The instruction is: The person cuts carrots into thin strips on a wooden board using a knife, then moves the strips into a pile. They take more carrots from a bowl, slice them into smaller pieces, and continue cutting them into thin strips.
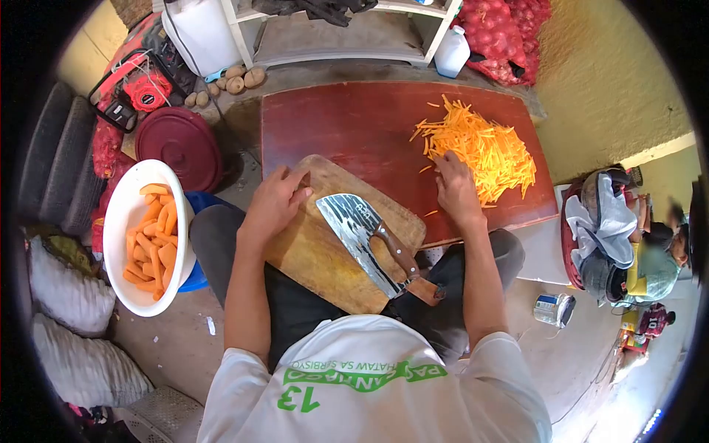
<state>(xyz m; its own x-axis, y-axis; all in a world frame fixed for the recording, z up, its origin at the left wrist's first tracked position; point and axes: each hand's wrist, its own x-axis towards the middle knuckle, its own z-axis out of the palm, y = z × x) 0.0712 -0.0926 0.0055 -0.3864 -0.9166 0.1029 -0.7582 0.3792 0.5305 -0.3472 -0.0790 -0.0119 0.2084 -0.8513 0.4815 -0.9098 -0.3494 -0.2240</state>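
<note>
My left hand (pixel 278 203) rests at the left edge of a wooden cutting board (pixel 295 251), thumb and fingers apart and holding nothing. The board lies slanted across my lap, its far side against the red table. On it lies a broad-bladed cleaver (pixel 350 214) with a wooden handle, wet-looking along the blade. A second wooden handle (pixel 425 290) shows beside it, near my right thigh. My right hand (pixel 454 186) is at the near left side of a heap of carrot strips (pixel 487 151), fingers extended and touching its edge.
A white basin (pixel 116 244) of peeled carrots (pixel 151 240) stands at my left. Behind it are a dark red lid (pixel 177 150) and a red machine (pixel 144 88). The red table (pixel 332 122) spans the front. A metal can (pixel 554 310) lies on the right; people are farther off.
</note>
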